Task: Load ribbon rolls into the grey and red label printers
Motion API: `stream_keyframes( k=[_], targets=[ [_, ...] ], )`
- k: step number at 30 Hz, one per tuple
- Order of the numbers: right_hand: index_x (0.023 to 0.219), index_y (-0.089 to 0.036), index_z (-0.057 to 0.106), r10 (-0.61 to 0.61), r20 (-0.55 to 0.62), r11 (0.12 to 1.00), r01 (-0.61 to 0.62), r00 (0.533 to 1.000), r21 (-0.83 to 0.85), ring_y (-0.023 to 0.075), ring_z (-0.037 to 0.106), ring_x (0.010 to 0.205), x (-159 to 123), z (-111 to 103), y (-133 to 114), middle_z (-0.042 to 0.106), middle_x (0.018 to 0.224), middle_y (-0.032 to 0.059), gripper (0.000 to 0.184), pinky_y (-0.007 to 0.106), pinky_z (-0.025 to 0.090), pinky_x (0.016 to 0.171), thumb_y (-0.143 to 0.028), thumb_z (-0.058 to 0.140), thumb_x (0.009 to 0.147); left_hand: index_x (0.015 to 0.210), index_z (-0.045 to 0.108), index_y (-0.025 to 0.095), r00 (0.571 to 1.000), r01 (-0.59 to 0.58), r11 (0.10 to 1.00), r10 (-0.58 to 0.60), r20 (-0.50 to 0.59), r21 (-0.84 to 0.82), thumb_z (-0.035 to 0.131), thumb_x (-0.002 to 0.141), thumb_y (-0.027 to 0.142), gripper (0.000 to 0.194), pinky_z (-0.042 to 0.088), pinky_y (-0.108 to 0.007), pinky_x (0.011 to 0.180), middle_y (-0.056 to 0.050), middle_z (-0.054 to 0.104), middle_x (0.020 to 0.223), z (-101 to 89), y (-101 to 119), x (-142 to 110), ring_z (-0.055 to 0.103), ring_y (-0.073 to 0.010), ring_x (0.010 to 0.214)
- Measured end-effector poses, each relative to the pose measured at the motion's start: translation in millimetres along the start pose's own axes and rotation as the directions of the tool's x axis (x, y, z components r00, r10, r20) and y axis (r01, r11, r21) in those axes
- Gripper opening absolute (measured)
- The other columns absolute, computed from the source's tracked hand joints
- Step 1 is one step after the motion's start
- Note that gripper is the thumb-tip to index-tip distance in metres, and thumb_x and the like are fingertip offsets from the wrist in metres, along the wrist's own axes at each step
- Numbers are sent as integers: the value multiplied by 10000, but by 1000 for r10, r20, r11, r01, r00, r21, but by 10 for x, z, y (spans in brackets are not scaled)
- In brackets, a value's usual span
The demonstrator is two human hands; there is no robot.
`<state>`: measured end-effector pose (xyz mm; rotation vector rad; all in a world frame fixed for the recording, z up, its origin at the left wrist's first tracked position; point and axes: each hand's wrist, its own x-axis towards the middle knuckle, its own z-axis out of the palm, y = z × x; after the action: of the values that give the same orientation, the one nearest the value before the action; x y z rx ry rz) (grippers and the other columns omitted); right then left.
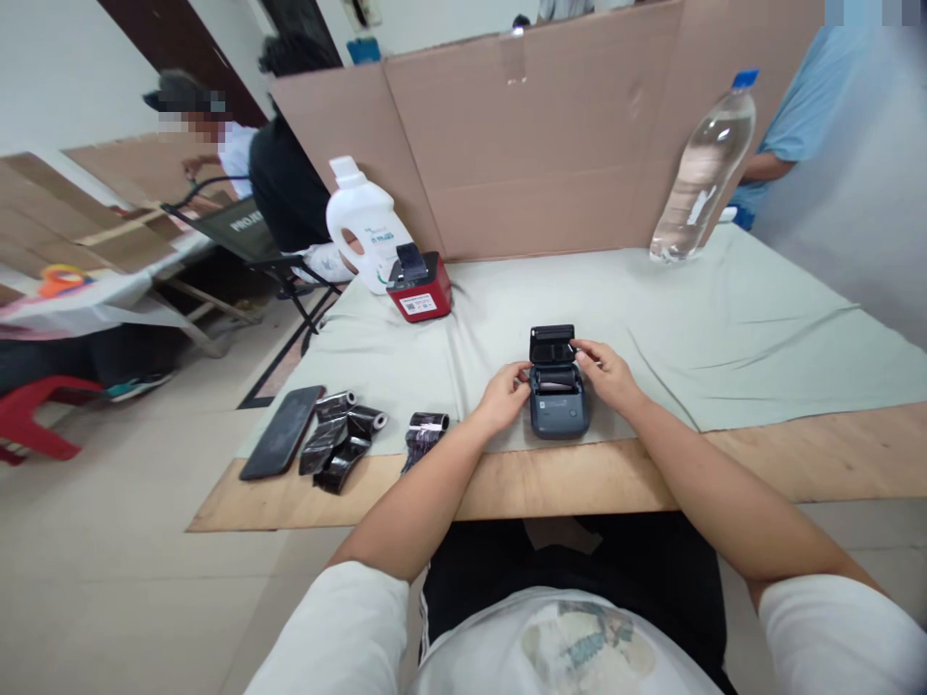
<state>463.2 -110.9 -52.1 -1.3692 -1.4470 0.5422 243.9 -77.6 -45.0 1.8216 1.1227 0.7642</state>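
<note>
A small dark blue-grey label printer [559, 415] stands near the front of the table, its black lid [552, 345] raised. Inside its bay lies a dark roll [556, 379]. My left hand [505, 394] grips the printer's left side with curled fingers. At the right edge of the raised lid, my right hand [606, 375] has thumb and fingers closed on it. Left of the printer are a black film roll [427, 425] with a crumpled loose end and two more unrolled black film rolls [344, 434].
A black phone [282, 432] lies at the table's left edge. Behind are a red-and-black device [421, 290], a white jug [369, 227] and a clear water bottle [702, 174] against a cardboard screen [536, 154]. Other people sit or stand beyond.
</note>
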Motion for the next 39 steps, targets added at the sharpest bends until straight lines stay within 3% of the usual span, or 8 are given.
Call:
stream_keyframes(
  k=[6,10,16,22,25,29,34,39],
  targets=[
    [1081,-255,687,-172,125,969,191,977,-158,314,471,1203,-110,7,-100,511,1297,114,362,499,475,940,-383,679,743,1178,602,156,1000,21,1000,-21,21,-15,484,754,119,442,479,-303,728,-52,582,993,7,6,-8,541,-129,671],
    [874,-258,713,-237,74,931,248,969,-266,321,470,1193,-158,62,-187,567,1241,92,127,570,372,1049,-265,636,772,1149,606,155,999,-29,999,27,-37,-33,454,863,241,334,479,-328,786,-73,582,1002,1,51,-39,566,-153,737],
    [906,-274,694,-371,3,927,371,929,-64,260,584,1040,-187,-6,-421,675,1036,76,153,491,443,973,-326,553,880,1219,610,205,937,-339,941,339,-84,9,694,761,387,500,437,-369,939,-130,549,1251,13,176,-144,488,-269,1179],
    [967,-267,684,-370,86,929,369,925,20,273,596,991,-227,-60,-495,683,1009,86,288,469,481,884,-505,567,853,1040,710,213,949,-304,952,301,-90,-18,666,805,281,249,459,-349,869,-90,667,1037,31,403,-242,579,-226,980],
    [953,-248,673,-297,5,955,296,955,18,252,600,936,-199,-66,-431,678,978,89,326,422,498,803,-528,527,871,1044,710,190,955,-286,958,286,-81,13,671,775,220,273,468,-292,761,-81,676,1034,-259,566,-317,602,-189,885],
    [824,-244,664,-220,-18,974,219,975,-52,237,606,886,-157,-34,-323,683,868,71,291,402,497,777,-486,516,887,1019,699,184,949,-238,948,273,-155,210,672,740,211,281,474,-312,844,-67,685,1055,-978,577,-541,620,-202,960],
    [793,-239,665,-178,1,974,176,984,-142,245,602,860,-142,46,-231,685,846,73,279,414,501,768,-476,535,865,1014,682,201,956,23,893,112,-272,450,597,717,210,309,496,-355,870,-64,698,1085,-1699,63,-1047,629,-222,971],
    [791,-240,670,-157,11,976,157,988,-153,251,605,868,-133,81,-174,695,848,73,276,411,506,755,-475,540,856,994,689,224,959,115,770,79,-273,628,536,691,195,341,470,-421,982,-77,690,1066,-1804,-476,-1488,604,-257,1060]
  ],
)
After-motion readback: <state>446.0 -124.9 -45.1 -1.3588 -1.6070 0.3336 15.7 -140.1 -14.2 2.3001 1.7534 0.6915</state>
